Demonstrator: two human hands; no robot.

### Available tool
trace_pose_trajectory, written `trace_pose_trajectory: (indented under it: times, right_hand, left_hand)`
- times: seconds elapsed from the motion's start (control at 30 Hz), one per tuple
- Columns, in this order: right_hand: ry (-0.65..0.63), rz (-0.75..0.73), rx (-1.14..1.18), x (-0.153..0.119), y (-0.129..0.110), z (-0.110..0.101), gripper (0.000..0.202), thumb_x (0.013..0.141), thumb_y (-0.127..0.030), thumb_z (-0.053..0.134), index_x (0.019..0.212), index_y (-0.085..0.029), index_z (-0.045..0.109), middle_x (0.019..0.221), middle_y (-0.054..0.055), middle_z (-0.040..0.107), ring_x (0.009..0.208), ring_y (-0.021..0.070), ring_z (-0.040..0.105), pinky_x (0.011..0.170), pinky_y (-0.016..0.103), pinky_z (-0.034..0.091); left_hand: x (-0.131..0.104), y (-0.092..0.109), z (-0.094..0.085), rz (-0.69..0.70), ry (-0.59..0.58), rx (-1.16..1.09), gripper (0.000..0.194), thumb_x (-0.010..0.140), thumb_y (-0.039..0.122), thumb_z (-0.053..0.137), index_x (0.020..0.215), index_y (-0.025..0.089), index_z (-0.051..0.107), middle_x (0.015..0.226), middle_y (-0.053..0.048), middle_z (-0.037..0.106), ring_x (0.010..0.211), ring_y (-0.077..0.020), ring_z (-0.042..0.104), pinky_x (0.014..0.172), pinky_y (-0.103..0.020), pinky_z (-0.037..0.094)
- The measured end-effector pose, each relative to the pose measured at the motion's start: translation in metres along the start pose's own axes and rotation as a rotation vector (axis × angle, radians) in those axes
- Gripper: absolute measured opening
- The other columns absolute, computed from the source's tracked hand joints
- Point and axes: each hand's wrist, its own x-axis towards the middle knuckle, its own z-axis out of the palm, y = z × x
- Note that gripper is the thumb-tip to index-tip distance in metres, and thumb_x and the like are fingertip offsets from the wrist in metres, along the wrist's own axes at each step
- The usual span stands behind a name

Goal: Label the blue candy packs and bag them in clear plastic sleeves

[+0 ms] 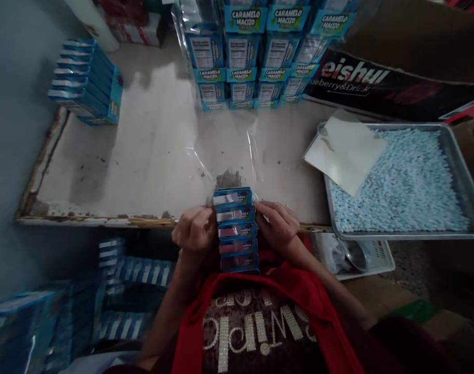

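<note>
A blue display box of small candy packs stands at the table's front edge, close against my body, its packs lined up in a row. Clear plastic film, apparently a bag, stretches from the box across the tabletop. My left hand is closed at the box's left side, fingers curled on the edge of the film. On the opposite side, my right hand pinches the film near the box's upper right corner. The undersides of the fingers are hidden.
Wrapped, stacked candy boxes stand at the back. Another filled display box sits at left. A metal tray of small blue candies, with a cream card on it, lies right, before a black carton. More boxes are below left.
</note>
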Motion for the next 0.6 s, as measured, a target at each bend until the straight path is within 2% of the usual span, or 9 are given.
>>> trace_pose_trajectory:
  times: [0.07,0.13,0.23,0.33,0.47,0.6]
  right_hand:
    - [0.030,0.042,0.044,-0.003,0.005,0.009,0.027,0.102,-0.008,0.070,0.121,-0.026,0.076,0.097,0.002,0.087,0.080,0.0166,0.083,0.073,0.028,0.066]
    - [0.024,0.053,0.074,-0.002,0.010,0.015,0.024,0.103,-0.009,0.070,0.119,-0.026,0.076,0.095,0.002,0.086,0.079,0.0168,0.082,0.071,0.028,0.065]
    - [-0.028,0.051,0.104,-0.001,0.017,0.016,0.020,0.105,-0.012,0.068,0.118,-0.025,0.075,0.095,0.003,0.085,0.083,0.0175,0.081,0.074,0.029,0.064]
    - [-0.102,0.051,0.143,-0.003,0.021,0.013,0.019,0.106,-0.012,0.062,0.115,-0.024,0.073,0.095,0.004,0.083,0.085,0.0179,0.080,0.076,0.030,0.064]
    - [-0.194,0.025,0.222,-0.008,0.019,0.004,0.021,0.106,-0.010,0.056,0.116,-0.023,0.069,0.095,0.005,0.081,0.085,0.0186,0.077,0.077,0.031,0.062]
    - [-0.207,-0.042,0.264,-0.014,0.012,-0.009,0.020,0.106,-0.011,0.057,0.120,-0.022,0.067,0.092,0.005,0.078,0.080,0.0185,0.072,0.073,0.030,0.059]
  left_hand:
    - [-0.009,-0.001,0.013,-0.238,-0.047,0.007,0.015,0.098,0.034,0.078,0.101,0.021,0.072,0.090,-0.005,0.078,0.083,-0.0205,0.076,0.078,-0.032,0.060]
    - [-0.011,0.001,0.022,-0.459,-0.196,-0.021,0.023,0.101,0.042,0.071,0.094,0.021,0.071,0.088,-0.005,0.076,0.082,-0.0205,0.074,0.078,-0.033,0.058]
    - [-0.006,0.003,0.023,-0.610,-0.366,-0.146,0.024,0.103,0.043,0.066,0.099,0.021,0.074,0.094,-0.005,0.079,0.088,-0.0206,0.075,0.082,-0.032,0.058]
    - [0.000,-0.001,0.017,-0.587,-0.490,-0.239,0.019,0.101,0.035,0.061,0.100,0.021,0.074,0.096,-0.007,0.081,0.088,-0.0206,0.076,0.080,-0.031,0.058]
    - [0.002,-0.012,0.005,-0.418,-0.637,-0.206,0.015,0.097,0.025,0.056,0.093,0.021,0.070,0.091,-0.008,0.079,0.083,-0.0214,0.074,0.075,-0.030,0.055]
    - [0.000,-0.013,-0.015,-0.250,-0.737,-0.157,0.017,0.099,0.028,0.056,0.089,0.022,0.069,0.083,-0.008,0.076,0.074,-0.0212,0.071,0.067,-0.029,0.052]
